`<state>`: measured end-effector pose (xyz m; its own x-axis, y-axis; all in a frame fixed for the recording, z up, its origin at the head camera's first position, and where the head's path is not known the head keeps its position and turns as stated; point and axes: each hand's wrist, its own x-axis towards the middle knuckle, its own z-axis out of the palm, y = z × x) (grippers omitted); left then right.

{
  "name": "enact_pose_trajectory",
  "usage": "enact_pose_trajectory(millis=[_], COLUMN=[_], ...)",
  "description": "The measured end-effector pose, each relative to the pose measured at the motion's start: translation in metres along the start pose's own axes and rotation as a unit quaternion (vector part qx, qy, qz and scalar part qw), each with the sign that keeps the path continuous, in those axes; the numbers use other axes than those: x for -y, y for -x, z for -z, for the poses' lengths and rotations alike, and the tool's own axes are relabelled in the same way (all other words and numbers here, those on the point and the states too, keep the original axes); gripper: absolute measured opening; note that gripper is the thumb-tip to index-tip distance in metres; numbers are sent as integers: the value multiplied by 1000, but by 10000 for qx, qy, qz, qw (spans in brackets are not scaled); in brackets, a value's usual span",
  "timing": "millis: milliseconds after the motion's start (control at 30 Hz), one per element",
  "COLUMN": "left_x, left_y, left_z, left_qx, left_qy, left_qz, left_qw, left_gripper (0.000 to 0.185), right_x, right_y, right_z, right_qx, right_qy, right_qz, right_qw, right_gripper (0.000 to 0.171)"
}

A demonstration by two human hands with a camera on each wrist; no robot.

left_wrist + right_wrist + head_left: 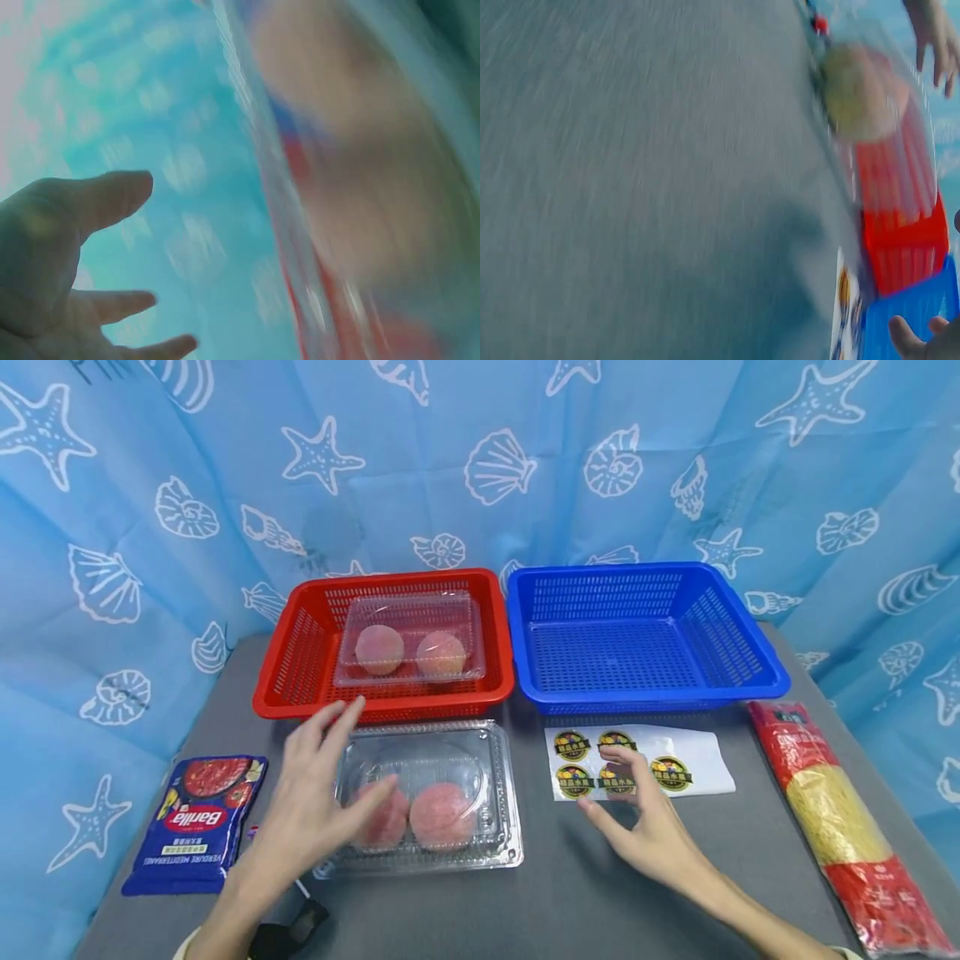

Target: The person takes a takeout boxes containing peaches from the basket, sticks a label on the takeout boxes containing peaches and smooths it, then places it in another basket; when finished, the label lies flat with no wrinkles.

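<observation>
**A:** What lies nearest the hands?

**B:** A clear, hinged plastic clamshell box (pixel 427 797), rounded-rectangular and glossy, closed over two pink, matte, round peaches (pixel 442 814). It rests on the table, just in front of the red basket. The left hand (pixel 315 802) hovers over its left part, fingers spread and relaxed, grasping nothing. The right hand (pixel 637 827) lies to the box's right, fingers extended and loose, its fingertips over a white sticker sheet (pixel 641 762); whether they touch it cannot be told.

**A:** And beyond the box?

**B:** A red rectangular plastic basket with perforated walls (pixel 300 652) holds a second clear clamshell (pixel 408 639) with two peaches. Just beside it, on the right, stands a blue basket of the same moulded lattice (pixel 750 643). At the far right lies a long crinkled cellophane packet of pale noodles with red ends (pixel 840 814).

**A:** The surface and surroundings?

**B:** A grey, finely textured tabletop (pixel 525 902); behind and around it a blue cloth backdrop printed with white shells and starfish (pixel 480 468). Both wrist views are motion-blurred.

**A:** Any legible writing?

**B:** A dark-blue pouch (pixel 197 822) at the left reads "Barilla". The round yellow-and-black stickers bear print too small to read.
</observation>
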<state>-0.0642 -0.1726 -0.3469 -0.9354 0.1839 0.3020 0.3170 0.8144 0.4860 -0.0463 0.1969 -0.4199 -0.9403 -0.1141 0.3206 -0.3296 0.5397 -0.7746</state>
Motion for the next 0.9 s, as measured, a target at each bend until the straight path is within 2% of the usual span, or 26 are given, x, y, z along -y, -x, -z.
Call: enact_pose_trajectory(millis=[133, 200, 300, 433, 667, 767, 900], left_x=[-40, -55, -71, -92, -133, -146, -156], left_y=[8, 8, 7, 8, 17, 19, 19], left_z=[-15, -24, -38, -58, -100, -119, -145], left_qx=[764, 922, 894, 756, 905, 1107, 1680], left_qy=[66, 105, 138, -107, -848, -1005, -1241], left_qz=[-348, -544, -930, -1623, -2564, -2633, -2294], left_qw=[9964, 9942, 9915, 9838, 9586, 9531, 9507], left_gripper=[93, 91, 87, 84, 82, 82, 80], right_x=[-14, -20, -28, -38, -54, -58, -60], right_y=[-4, -6, -10, -14, -20, -21, -18], right_z=[13, 16, 18, 20, 23, 24, 25], right_qx=[-160, -208, -226, -279, -182, -23, 324], right_qy=[346, 500, 643, 898, 1465, 1550, 1663], right_qz=[-49, -10, 134, 326, 525, 523, 399], right_qw=[9993, 9985, 9976, 9950, 9876, 9865, 9847], right_gripper=[61, 59, 57, 58, 59, 59, 59])
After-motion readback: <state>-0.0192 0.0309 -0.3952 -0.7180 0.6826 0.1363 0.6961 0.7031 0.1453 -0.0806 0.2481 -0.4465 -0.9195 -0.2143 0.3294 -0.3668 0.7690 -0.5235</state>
